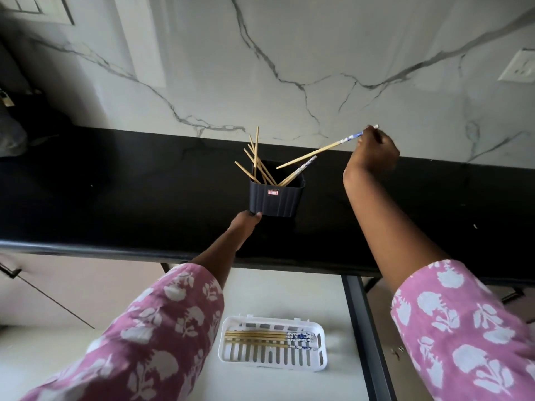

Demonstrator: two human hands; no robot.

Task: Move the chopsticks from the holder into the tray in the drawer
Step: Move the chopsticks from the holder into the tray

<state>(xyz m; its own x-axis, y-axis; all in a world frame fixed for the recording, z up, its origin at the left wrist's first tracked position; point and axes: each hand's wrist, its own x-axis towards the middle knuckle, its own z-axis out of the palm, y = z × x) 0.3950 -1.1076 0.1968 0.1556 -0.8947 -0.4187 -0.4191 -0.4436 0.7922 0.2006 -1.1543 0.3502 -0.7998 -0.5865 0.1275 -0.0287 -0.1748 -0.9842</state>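
A dark ribbed holder stands on the black counter with several wooden chopsticks leaning out of it. My left hand grips the holder's lower left corner. My right hand is raised to the right of the holder and pinches the blue-patterned end of one chopstick, whose tip hangs just above the holder's rim. Below, in the open drawer, a white slotted tray holds several chopsticks lying side by side along its far edge.
The black counter runs across the view with a marble backsplash behind it. The drawer's dark right rail borders the tray. A padlock and dark items sit at far left. A wall socket is at right.
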